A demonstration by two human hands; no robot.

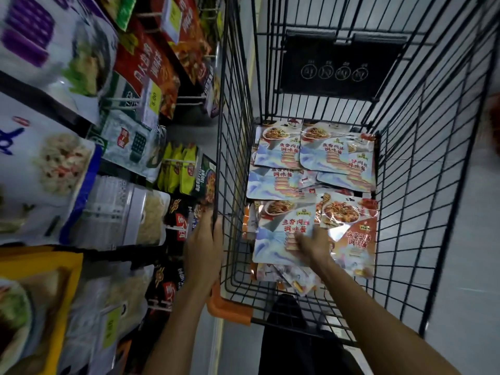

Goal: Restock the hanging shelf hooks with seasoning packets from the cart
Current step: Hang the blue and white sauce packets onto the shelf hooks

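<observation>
1. The right hand [311,243] lies on the blue-and-white packet [278,231] in the cart [411,185]. Its fingers rest near that packet's right edge, and an orange packet [351,234] sits just right of the hand (blur hides whether the fingers pinch or only press).
2. Pinch one packet only, close to its edge, and lift it clear of the pile [311,163] beyond the fingertips.
3. Turn its top edge toward the shelf hooks [121,100], well left of both hands.
4. The right arm reaches forward and down into the basket, wrist roughly straight.
5. The left hand [205,247] curls round the cart rim [219,131], probably steadying it.
</observation>
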